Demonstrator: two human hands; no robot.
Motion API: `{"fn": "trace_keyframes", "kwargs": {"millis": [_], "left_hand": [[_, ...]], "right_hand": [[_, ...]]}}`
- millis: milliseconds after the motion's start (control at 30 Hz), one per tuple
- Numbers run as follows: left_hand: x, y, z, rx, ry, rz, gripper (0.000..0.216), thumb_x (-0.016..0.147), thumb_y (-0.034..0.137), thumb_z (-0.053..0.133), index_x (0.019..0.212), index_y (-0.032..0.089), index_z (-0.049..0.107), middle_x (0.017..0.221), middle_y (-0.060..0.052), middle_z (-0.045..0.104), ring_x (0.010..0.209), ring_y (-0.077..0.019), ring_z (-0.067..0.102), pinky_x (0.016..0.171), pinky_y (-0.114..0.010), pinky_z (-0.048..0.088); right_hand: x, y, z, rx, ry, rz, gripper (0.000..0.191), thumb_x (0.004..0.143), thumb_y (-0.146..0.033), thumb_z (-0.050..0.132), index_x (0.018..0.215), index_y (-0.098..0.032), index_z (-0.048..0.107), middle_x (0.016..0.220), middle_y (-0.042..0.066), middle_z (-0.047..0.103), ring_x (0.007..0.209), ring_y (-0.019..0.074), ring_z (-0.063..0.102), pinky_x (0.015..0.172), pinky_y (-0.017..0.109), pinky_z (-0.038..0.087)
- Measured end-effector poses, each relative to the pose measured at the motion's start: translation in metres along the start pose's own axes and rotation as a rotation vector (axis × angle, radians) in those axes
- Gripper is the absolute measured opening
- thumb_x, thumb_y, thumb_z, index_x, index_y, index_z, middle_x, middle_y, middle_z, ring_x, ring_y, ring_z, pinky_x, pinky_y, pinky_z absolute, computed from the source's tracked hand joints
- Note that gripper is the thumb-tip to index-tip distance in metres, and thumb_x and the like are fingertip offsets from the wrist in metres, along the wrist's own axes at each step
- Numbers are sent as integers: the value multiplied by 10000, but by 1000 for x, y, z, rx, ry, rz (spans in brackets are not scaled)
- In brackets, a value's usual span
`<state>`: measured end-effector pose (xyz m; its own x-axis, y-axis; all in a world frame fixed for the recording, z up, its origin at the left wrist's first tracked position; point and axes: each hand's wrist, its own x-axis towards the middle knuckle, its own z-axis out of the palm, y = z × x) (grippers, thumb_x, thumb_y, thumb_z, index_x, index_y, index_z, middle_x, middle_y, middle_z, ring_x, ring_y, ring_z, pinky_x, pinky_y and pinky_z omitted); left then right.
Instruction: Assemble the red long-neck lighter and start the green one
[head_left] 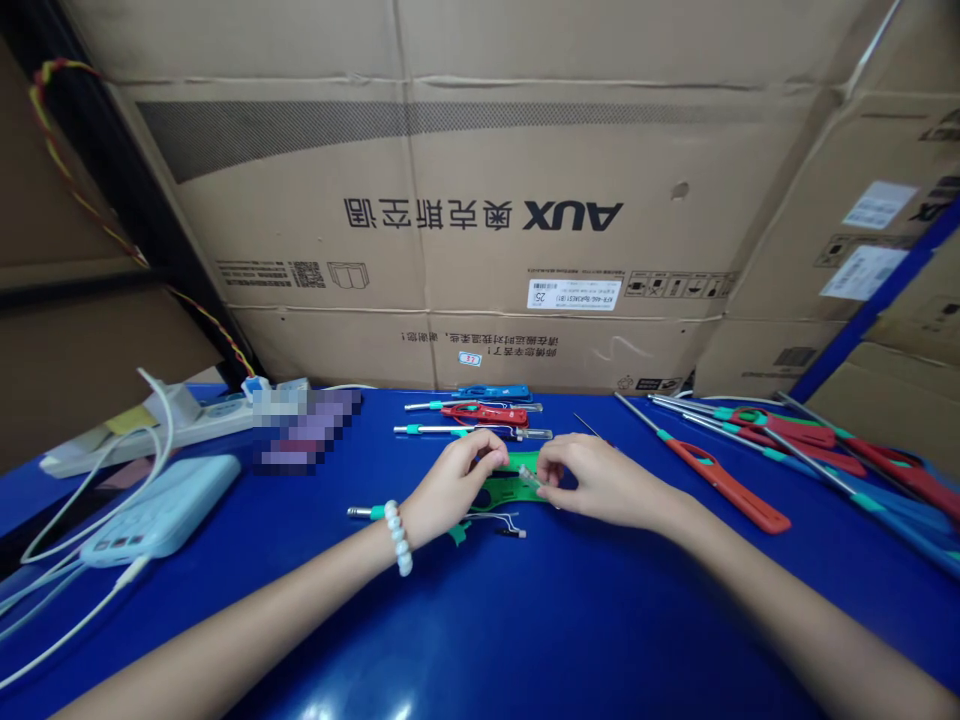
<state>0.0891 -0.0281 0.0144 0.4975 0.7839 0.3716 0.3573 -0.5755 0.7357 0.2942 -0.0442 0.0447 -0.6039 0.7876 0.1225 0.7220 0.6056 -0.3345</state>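
My left hand (450, 488), with a beaded bracelet (397, 538) at the wrist, has its thumb and forefinger pinched together at the left end of the green lighter handle halves (517, 488). What is between those fingertips is hidden. My right hand (600, 480) pinches a small clear plastic piece (529, 476) over the green halves. A metal lighter tube (360, 512) with a green collar sticks out left, partly behind my left wrist. Below the handle lie thin white wires (506, 518), a small black part (511, 534) and a green trigger-like piece (458, 533).
Behind my hands lie a red lighter (491, 414) and a blue lighter (495, 392), with metal tubes. Several long lighters, among them an orange one (731, 490), lie at right. A power bank (161, 510) with cables and a power strip (202, 420) are left. Cardboard (300, 220) walls the back.
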Motion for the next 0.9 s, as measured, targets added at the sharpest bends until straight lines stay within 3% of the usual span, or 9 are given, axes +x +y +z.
{"fn": "trace_keyframes", "kwargs": {"millis": [100, 267, 433, 700, 800, 900], "left_hand": [[-6, -1, 0, -161, 7, -56, 185, 894, 274, 432, 789, 155, 528, 746, -5, 529, 697, -143, 479, 649, -241, 403], [-7, -7, -2, -343, 16, -170, 240, 846, 380, 519, 763, 154, 527, 632, 36, 451, 560, -100, 393, 533, -207, 341], [-7, -13, -10, -502, 107, -276, 292, 779, 418, 629, 748, 136, 557, 613, 31, 493, 523, -80, 425, 514, -206, 358], [-10, -11, -11, -652, 88, -341, 255, 715, 338, 708, 809, 119, 616, 693, -25, 624, 598, -107, 543, 564, -225, 439], [-12, -8, -10, -663, 94, -340, 238, 712, 320, 711, 794, 117, 618, 717, -28, 627, 627, -113, 557, 590, -231, 459], [-13, -4, -9, -665, 113, -346, 203, 698, 289, 720, 771, 126, 625, 708, -10, 607, 632, -108, 551, 588, -224, 469]], "right_hand": [[4, 0, 17, 68, 108, -13, 45, 801, -209, 561, 779, -178, 585, 747, 26, 639, 690, 161, 579, 658, 259, 404], [9, 3, 48, 84, 418, -89, 18, 814, -204, 514, 797, -198, 515, 738, 25, 611, 687, 167, 561, 668, 280, 421], [12, 9, 61, 71, 567, -113, 12, 836, -201, 473, 827, -205, 480, 759, 42, 588, 705, 178, 549, 679, 296, 431], [12, 11, 69, 95, 597, -150, 46, 879, -209, 454, 922, -207, 469, 793, 40, 561, 721, 172, 551, 666, 289, 459], [12, 11, 69, 76, 588, -200, 143, 901, -203, 442, 1041, -198, 472, 888, 67, 583, 798, 186, 560, 709, 309, 471], [12, 11, 69, 50, 555, -256, 136, 919, -211, 414, 1038, -203, 478, 905, 77, 584, 813, 198, 563, 708, 323, 474]]}}
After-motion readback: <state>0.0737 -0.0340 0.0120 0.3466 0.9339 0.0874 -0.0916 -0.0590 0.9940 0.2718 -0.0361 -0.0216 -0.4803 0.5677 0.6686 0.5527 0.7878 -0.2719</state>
